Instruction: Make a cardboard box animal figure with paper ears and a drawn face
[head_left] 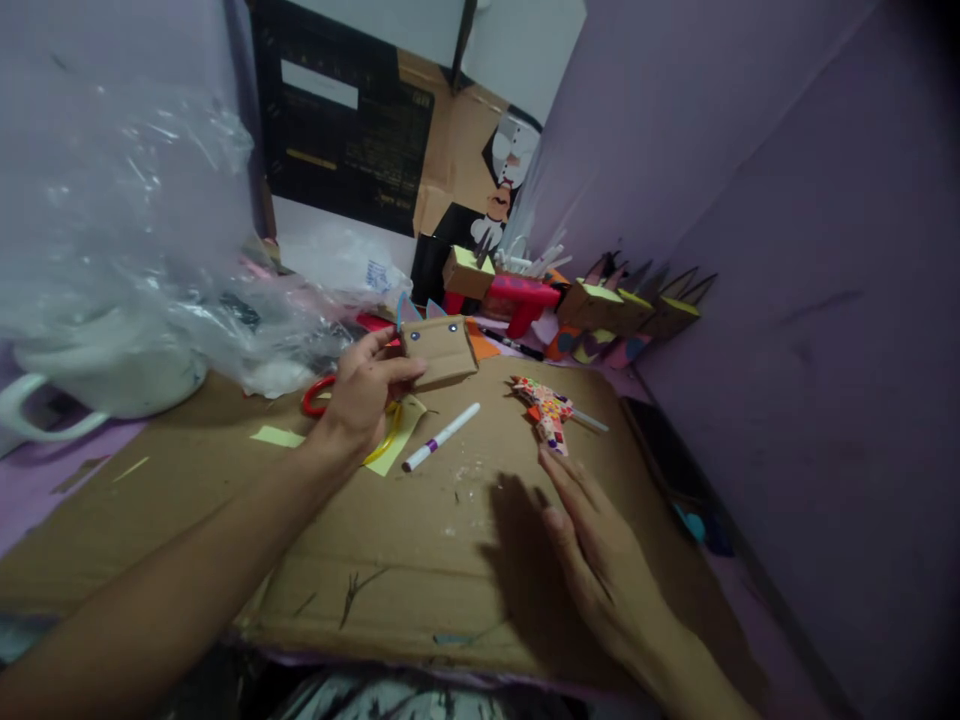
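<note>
A small cardboard box [441,352] with two stuck-on eyes and blue-edged pointed ears is held in my left hand [364,385], thumb on its front. My right hand [589,530] is over the cardboard sheet [375,560], fingers stretched out and holding nothing. Its fingertips are just below the handle of a floral-patterned glue gun [551,408], which has a clear stick at its rear. Between the hands lies a white marker [441,437] with a purple band. Scissors [318,397] with red and yellow handles lie partly hidden beneath my left hand, over yellow paper [401,435].
Crumpled clear plastic [285,325] and a white mug [120,370] are at the left. Several decorated cardboard boxes [634,305] line the back right, beside a red glue gun [521,300]. A dark flat object [664,445] lies along the right wall.
</note>
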